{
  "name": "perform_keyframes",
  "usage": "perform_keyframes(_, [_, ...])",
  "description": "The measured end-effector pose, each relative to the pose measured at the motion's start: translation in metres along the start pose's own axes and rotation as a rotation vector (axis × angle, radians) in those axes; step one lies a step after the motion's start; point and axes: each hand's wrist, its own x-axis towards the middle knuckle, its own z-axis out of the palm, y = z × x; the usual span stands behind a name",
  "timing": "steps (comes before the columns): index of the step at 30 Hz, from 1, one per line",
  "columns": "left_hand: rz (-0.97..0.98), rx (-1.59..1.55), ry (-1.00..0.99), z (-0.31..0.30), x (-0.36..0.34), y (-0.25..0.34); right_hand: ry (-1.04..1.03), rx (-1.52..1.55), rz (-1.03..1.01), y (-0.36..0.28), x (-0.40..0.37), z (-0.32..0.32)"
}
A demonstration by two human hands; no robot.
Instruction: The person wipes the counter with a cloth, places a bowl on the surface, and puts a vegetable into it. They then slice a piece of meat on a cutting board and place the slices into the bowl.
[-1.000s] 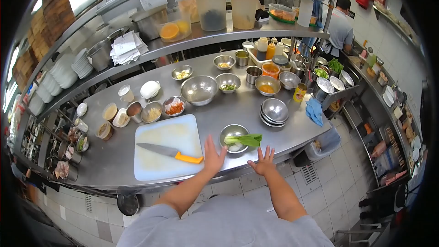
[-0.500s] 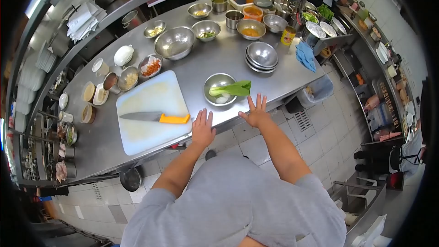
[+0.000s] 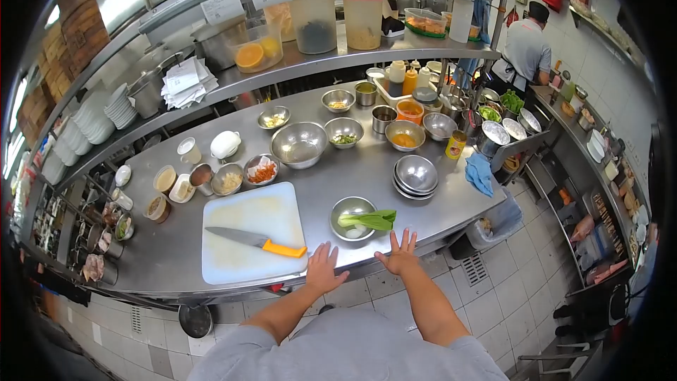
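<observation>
While left hand (image 3: pixel 324 268), right hand (image 3: pixel 400 254) hover, grip apart, bok choy (image 3: pixel 370 220) lies sideways across bowl (image 3: pixel 345 202), leaves pointing right.

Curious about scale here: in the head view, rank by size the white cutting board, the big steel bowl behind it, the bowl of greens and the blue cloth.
1. White cutting board
2. Big steel bowl
3. Bowl of greens and blue cloth: look alike, not ranked.

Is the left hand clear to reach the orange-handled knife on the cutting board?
Probably yes: the left hand is open at the edge of the counter beside the cutting board, and the handle of the knife points toward it with nothing between.
</observation>
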Motion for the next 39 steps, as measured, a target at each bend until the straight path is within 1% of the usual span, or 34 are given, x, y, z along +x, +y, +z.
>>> perform_keyframes(1, [-0.022, -0.035, 0.089, 0.0, 0.003, 0.004, -0.015, -0.005, 0.008, -0.001, -0.002, -0.003])
perform_keyframes(2, [-0.016, -0.029, 0.09, 0.008, 0.012, 0.003, -0.03, -0.006, 0.018, 0.0, -0.003, -0.004])
perform_keyframes(4, [-0.341, -0.426, 0.248, 0.035, 0.038, -0.007, -0.027, 0.002, 0.015, 0.004, -0.001, -0.001])
perform_keyframes(5, [-0.328, -0.419, 0.246, 0.032, 0.048, -0.002, -0.028, -0.001, 0.011, 0.007, 0.001, 0.0])
perform_keyframes(7, [-0.807, -1.062, 0.019, 0.02, 0.079, 0.009, 0.008, 0.016, -0.004, 0.012, 0.002, 0.006])
perform_keyframes(8, [-0.851, -1.193, -0.105, 0.019, 0.09, 0.009, 0.032, 0.02, -0.021, 0.013, 0.0, 0.006])
perform_keyframes(9, [-0.841, -1.186, -0.105, 0.02, 0.094, 0.013, 0.04, 0.029, -0.021, 0.013, 0.0, 0.005])
perform_keyframes(11, [-0.961, -1.214, -0.161, 0.022, 0.099, 0.021, 0.019, 0.04, -0.016, 0.014, -0.003, 0.003])
perform_keyframes(13, [-0.945, -1.213, -0.155, 0.021, 0.091, 0.032, 0.035, 0.077, -0.023, 0.016, -0.004, 0.003])
perform_keyframes(14, [-0.96, -1.252, -0.116, 0.025, 0.081, 0.035, 0.032, 0.058, -0.023, 0.018, -0.003, 0.004])
perform_keyframes(15, [-0.974, -1.291, -0.078, 0.033, 0.07, 0.036, 0.029, 0.038, -0.021, 0.019, -0.002, 0.005])
perform_keyframes(17, [-1.012, -1.341, -0.121, 0.051, 0.039, 0.027, 0.063, 0.067, -0.02, 0.026, -0.004, 0.012])
perform_keyframes(19, [-1.076, -1.34, -0.175, 0.024, 0.005, 0.048, 0.08, -0.067, -0.077, 0.032, 0.006, 0.019])
perform_keyframes(20, [-1.125, -1.412, -0.229, 0.046, -0.021, 0.03, -0.034, 0.023, -0.018, 0.023, 0.002, -0.001])
perform_keyframes(21, [-1.175, -1.487, -0.288, 0.068, -0.046, 0.012, -0.026, 0.031, -0.022, 0.021, -0.001, -0.003])
perform_keyframes(23, [-1.277, -1.558, -0.294, 0.048, -0.092, 0.023, 0.067, 0.048, -0.026, 0.021, -0.009, 0.002])
perform_keyframes(25, [-1.337, -1.627, -0.386, 0.03, -0.131, 0.024, 0.081, 0.048, -0.026, 0.02, -0.005, 0.009])
perform_keyframes(26, [-1.34, -1.631, -0.382, 0.025, -0.152, 0.019, 0.102, 0.062, -0.029, 0.021, -0.004, 0.013])
perform_keyframes(28, [-1.35, -1.479, -0.431, 0.017, -0.193, 0.0, 0.131, 0.066, -0.033, 0.019, -0.007, 0.016])
perform_keyframes(29, [-1.346, -1.492, -0.428, 0.019, -0.217, -0.015, 0.125, 0.077, -0.032, 0.016, -0.01, 0.014])
perform_keyframes(31, [-1.358, -1.42, -0.167, 0.027, -0.261, -0.045, 0.126, 0.069, -0.024, 0.009, -0.018, 0.007])
perform_keyframes(33, [-1.343, -1.399, -0.158, -0.004, -0.292, -0.06, 0.08, 0.074, 0.034, -0.003, -0.025, 0.006])
perform_keyframes(35, [-1.328, -1.36, -0.161, -0.04, -0.315, -0.062, 0.12, 0.064, 0.098, -0.015, -0.011, 0.028])
perform_keyframes(36, [-1.333, -1.357, -0.089, -0.053, -0.33, -0.066, 0.156, 0.059, 0.149, -0.025, -0.016, 0.039])
perform_keyframes(37, [-1.34, -1.35, -0.017, -0.063, -0.349, -0.072, 0.15, 0.063, 0.161, -0.032, -0.026, 0.053])
perform_keyframes(38, [-1.34, -1.347, -0.031, -0.069, -0.368, -0.082, 0.133, 0.049, 0.156, -0.044, -0.04, 0.057])
perform_keyframes(39, [-1.345, -1.314, 0.003, -0.072, -0.388, -0.091, 0.113, 0.034, 0.151, -0.057, -0.058, 0.066])
